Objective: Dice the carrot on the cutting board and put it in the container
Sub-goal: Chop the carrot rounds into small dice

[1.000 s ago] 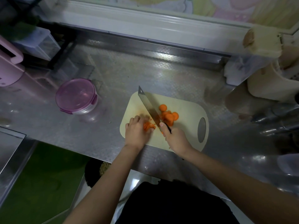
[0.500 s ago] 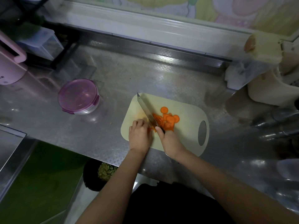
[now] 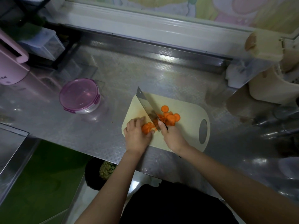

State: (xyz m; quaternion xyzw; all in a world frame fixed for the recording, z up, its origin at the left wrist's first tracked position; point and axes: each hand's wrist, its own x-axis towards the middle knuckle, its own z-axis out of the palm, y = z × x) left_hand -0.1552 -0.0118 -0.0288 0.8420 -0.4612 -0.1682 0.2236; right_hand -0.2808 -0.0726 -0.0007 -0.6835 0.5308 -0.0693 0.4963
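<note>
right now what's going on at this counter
A person is cutting carrot on the cutting board. The right hand grips the knife, blade angled across the board, while the left hand holds the carrot pieces beside it. Cut carrot rounds lie right of the blade. The container sits left of the board with its lid on.

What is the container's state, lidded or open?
Lidded: a purple lid covers the container, with its clips folded down over the rim.
</note>
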